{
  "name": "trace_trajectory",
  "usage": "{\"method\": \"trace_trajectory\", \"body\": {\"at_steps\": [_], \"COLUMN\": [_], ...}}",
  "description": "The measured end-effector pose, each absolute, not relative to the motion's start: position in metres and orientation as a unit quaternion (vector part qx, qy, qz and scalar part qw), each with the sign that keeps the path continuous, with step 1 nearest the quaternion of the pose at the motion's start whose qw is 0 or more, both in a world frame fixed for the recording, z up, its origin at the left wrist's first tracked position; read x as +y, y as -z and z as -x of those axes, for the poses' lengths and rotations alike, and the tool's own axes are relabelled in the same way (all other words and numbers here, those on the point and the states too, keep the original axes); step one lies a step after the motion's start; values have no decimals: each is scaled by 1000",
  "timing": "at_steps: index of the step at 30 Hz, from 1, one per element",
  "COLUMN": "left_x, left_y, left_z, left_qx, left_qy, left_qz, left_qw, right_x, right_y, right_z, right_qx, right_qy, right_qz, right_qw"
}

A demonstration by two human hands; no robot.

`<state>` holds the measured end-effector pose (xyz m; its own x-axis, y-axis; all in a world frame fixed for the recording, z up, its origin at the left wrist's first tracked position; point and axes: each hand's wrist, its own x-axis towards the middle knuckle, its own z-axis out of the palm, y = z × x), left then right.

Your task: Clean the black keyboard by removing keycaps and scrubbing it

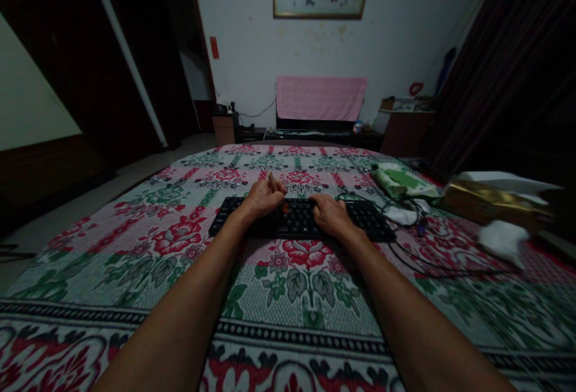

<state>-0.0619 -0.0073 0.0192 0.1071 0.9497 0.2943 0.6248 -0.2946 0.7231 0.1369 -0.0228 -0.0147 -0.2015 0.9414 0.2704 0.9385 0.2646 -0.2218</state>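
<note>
A black computer keyboard [297,225] lies flat across the flowered tablecloth in front of me. Over its left half, my left hand [264,197] is closed around a slim tool with an orange-brown end [285,206] pointing down at the keys. Its exact kind is too dark and small to make out. My right hand [332,215] grips the keyboard right of its middle, with curled fingers at the far edge. The fingertips there are partly hidden.
Black cables [432,266] run off to the right. Beside them are a green-and-white wipes packet [402,182], a gold box [490,200] and crumpled white tissue [503,239]. The flowered tablecloth [180,239] covers the table. A pink cloth [321,98] hangs by the far wall.
</note>
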Motion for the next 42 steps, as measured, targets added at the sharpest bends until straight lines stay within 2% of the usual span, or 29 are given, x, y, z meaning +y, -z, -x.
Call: {"method": "trace_trajectory", "body": {"at_steps": [4,9,17,23,33,39,42], "left_x": [-9,-11,-18,-11,-10,-17,-24], "left_y": [-28,-24,-26,-17,-23,-42,-51], "left_z": [72,66,56,52,72,91,84], "left_qx": [582,512,433,388,395,511,542], "left_qy": [-382,-417,-442,-450,-337,-267,-275], "left_qz": [-693,-707,-694,-694,-785,-790,-775], "left_qw": [185,251,368,406,338,209,170], "right_x": [-21,-25,-46,-51,-46,-49,-49], "right_y": [14,6,12,15,19,16,15], "right_z": [-137,-138,-162,-167,-168,-167,-167], "right_qx": [-776,-779,-812,-822,-823,-821,-821], "right_qy": [-15,-37,-64,-71,-58,-65,-63], "right_qz": [602,589,555,547,547,551,551], "right_qw": [186,213,167,141,139,135,136]}}
